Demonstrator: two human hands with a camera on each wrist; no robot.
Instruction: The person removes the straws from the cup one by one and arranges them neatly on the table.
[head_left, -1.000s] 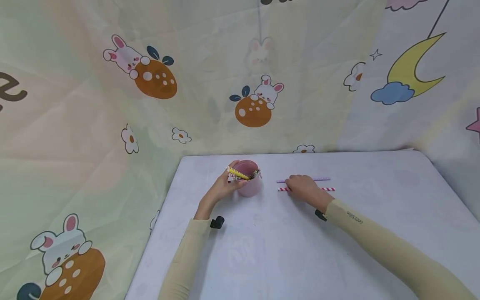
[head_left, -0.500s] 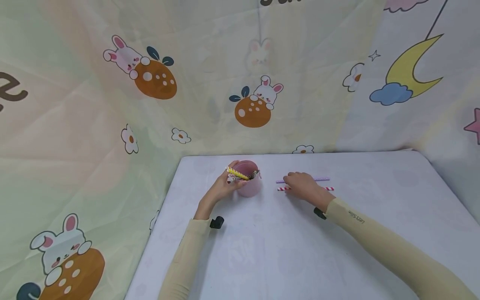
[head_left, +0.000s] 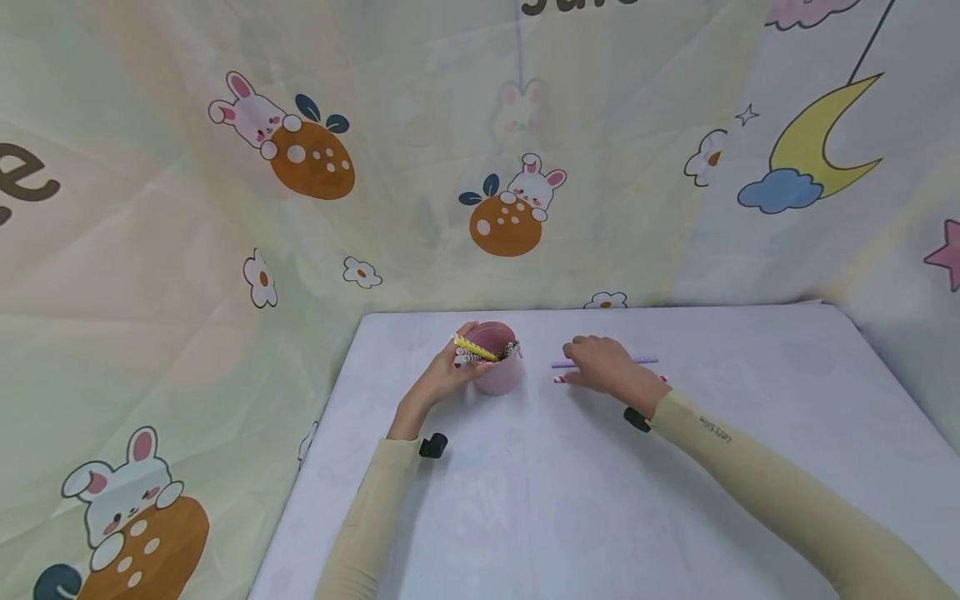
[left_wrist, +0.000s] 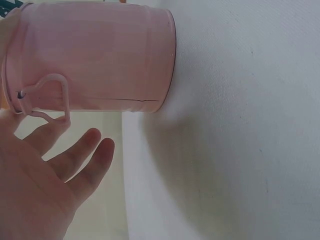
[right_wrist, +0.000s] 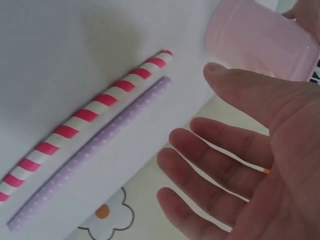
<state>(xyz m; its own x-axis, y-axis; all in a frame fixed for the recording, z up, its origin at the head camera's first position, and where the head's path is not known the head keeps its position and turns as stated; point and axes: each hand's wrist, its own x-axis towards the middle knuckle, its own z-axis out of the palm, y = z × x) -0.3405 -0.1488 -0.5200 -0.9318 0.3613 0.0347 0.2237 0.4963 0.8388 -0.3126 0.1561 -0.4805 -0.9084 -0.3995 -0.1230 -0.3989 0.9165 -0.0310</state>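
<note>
A small pink bucket [head_left: 501, 380] with a wire-like side handle stands on the white table. At its left side, my left hand [head_left: 442, 375] holds it near the rim with thumb and index finger; the other fingers stand off the wall in the left wrist view. Several paper straws lean out of the bucket, among them a yellow one [head_left: 477, 347]. My right hand [head_left: 606, 367] hovers over two straws on the table, fingers relaxed and apart, holding nothing. One straw is red-and-white striped [right_wrist: 86, 116], the other purple with white dots [right_wrist: 90, 154], lying nearly parallel.
The white table [head_left: 525, 500] ends at a back edge close behind the bucket. A printed fabric backdrop [head_left: 420, 167] with rabbits, flowers and a moon hangs behind it and along the left side.
My right hand has shifted slightly left and away from me, its fingers opening a little above the straws. My left hand and the bucket have stayed in place.
</note>
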